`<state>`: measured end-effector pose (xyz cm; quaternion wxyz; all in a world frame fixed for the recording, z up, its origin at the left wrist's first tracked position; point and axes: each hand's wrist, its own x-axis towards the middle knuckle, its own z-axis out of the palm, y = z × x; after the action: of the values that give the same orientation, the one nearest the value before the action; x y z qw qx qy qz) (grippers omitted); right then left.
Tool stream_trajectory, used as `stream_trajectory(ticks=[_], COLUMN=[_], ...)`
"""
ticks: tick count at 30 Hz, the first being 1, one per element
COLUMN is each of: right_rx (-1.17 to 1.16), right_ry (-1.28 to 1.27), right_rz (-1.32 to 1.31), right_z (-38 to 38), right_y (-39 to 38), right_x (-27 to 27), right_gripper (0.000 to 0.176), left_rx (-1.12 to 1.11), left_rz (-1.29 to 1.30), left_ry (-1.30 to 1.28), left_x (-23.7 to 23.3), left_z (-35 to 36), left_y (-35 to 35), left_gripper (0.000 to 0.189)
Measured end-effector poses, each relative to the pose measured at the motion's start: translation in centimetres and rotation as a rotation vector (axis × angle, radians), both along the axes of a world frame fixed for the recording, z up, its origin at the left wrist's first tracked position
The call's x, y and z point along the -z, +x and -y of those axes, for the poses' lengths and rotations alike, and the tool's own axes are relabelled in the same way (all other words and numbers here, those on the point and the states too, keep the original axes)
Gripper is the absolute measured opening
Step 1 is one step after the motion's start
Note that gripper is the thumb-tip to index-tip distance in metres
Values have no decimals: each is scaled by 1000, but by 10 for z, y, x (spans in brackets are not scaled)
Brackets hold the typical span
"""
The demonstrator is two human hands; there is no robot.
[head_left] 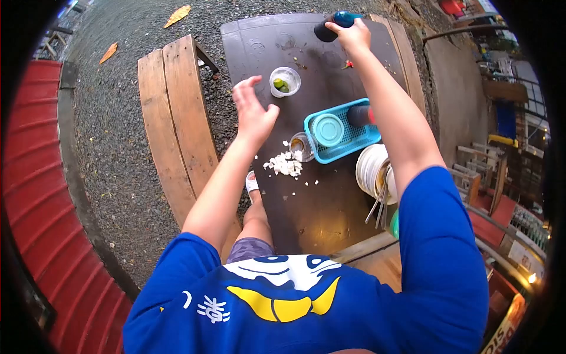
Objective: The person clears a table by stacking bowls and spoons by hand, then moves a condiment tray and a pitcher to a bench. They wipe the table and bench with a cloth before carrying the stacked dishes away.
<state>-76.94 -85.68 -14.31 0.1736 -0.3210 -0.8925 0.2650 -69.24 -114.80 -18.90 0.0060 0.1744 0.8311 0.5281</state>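
At the far end of the dark table, my right hand [355,36] is wrapped round a dark bottle [324,32] with a teal top, which lies tilted almost sideways. My left hand [254,113] is raised over the table's left edge, fingers apart and holding nothing. Just beyond its fingers stands a clear plastic cup [293,76] with several green citrus fruits [281,86] inside. Nearer to me, white chopped bits [284,164] are scattered beside another clear cup [302,146] with something brown in it.
A turquoise basket [339,157] holds a round turquoise-lidded tub [327,130] and a dark bottle [358,115] with a red end. Stacked white dishes [368,170] with metal cutlery [377,207] sit at right. A red chili [348,64] lies farther off. A wooden bench [177,118] flanks the left.
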Motion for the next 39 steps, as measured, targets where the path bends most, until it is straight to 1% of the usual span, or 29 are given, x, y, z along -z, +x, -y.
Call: stream_trajectory(ticks=[1, 2, 3, 5, 6, 7, 8, 9, 11, 13, 15, 18, 21, 22, 23, 25, 26, 29, 31, 32, 33, 34, 36, 37, 39], right_rx=[-36, -45, -53, -101, -15, 54, 125, 184, 205, 277, 276, 397, 464, 494, 505, 488, 471, 282, 275, 262, 248, 257, 274, 289, 260], right_ry=[75, 124, 172, -21, -98, -145, -192, -213, -217, -41, 15, -48, -104, -131, -155, -241, -171, -284, -462, -469, -478, -498, -532, -602, -604], right_rz=[-42, -15, 14, -94, -81, -89, -100, -133, -87, 55, -35, 13, 28, 18, 15, 157, 245, 152, 57, 58, 62, 12, -41, -92, -56], right_z=[-8, 5, 27, 53, 64, 77, 90, 106, 120, 133, 136, 133, 127, 125, 125, 124, 127, 133, 145, 145, 143, 142, 136, 134, 128], right_y=[12, 32, 62, 116, 142, 167, 193, 212, 242, 255, 259, 254, 253, 253, 253, 259, 264, 299, 315, 326, 337, 347, 362, 368, 380], right_x=[-3, -29, -65, -103, -110, -110, -110, -106, -84, -70, -43, -19, 3, 10, 7, -4, -12, -29, -90, -105, -118, -130, -148, -160, -169], right_gripper=[60, 58, 55, 60, 60, 59, 58, 57, 57, 56, 55, 59, 61, 64, 71, 79, 78, 69, 61, 59, 56, 52, 43, 38, 31], left_rx=[-39, -31, 72, 356, 420, 440, 449, 457, 522, 604, 705, 1125, 1198, 1161, 1150, 1129, 1127, 1065, 1047, 1034, 1025, 997, 950, 931, 879], left_rz=[-29, -35, 41, 63, 45, 96, 65, 32, 51, 30, -38, -53, -128, -165, -167, -171, -162, -160, -144, -130, -126, -112, -87, -74, -167], left_ry=[27, 92, 167, 189, 88, 98, 48, -4, -97, -232, -402, -885, -933, -882, -854, -796, -795, -814, -810, -808, -792, -779, -766, -768, -708], left_x=[-10, -28, -45, -61, -64, -66, -62, -55, -48, -33, -12, -1, 12, 13, 13, 11, 11, 8, 6, 7, 10, 8, -6, -13, -26], left_z=[7, 7, 5, -6, -15, -26, -36, -47, -73, -105, -144, -182, -199, -197, -194, -189, -189, -191, -195, -197, -200, -200, -204, -204, -200], left_y=[10, 20, 28, 35, 37, 41, 40, 37, 29, 21, 13, 1, -2, 1, 2, 4, 4, 2, -3, -6, -11, -13, -20, -26, -42], left_gripper=[54, 41, 31, 24, 21, 21, 21, 20, 23, 25, 28, 34, 34, 33, 32, 31, 30, 30, 30, 31, 32, 31, 30, 29, 27])
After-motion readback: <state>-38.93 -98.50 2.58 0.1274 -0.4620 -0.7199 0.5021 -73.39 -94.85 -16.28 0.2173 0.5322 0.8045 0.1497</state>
